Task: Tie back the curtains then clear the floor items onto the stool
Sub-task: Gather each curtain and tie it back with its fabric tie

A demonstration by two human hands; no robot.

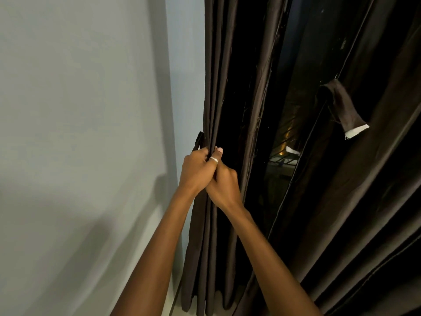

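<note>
A dark brown left curtain (218,87) hangs gathered in folds beside the pale wall. My left hand (196,169) grips its outer folds at mid height, next to a dark tie-back strap (198,141) that sticks out at the curtain's wall edge. My right hand (224,181) presses against the left one, with its fingers curled into the same folds and a ringed finger pointing up. The right curtain (364,179) hangs loose, and its own tie-back strap (344,108) dangles with a white tip.
A pale wall (79,133) fills the left half. Between the two curtains a dark window gap (287,142) shows small lights outside. A strip of light floor (169,299) shows at the curtain's foot.
</note>
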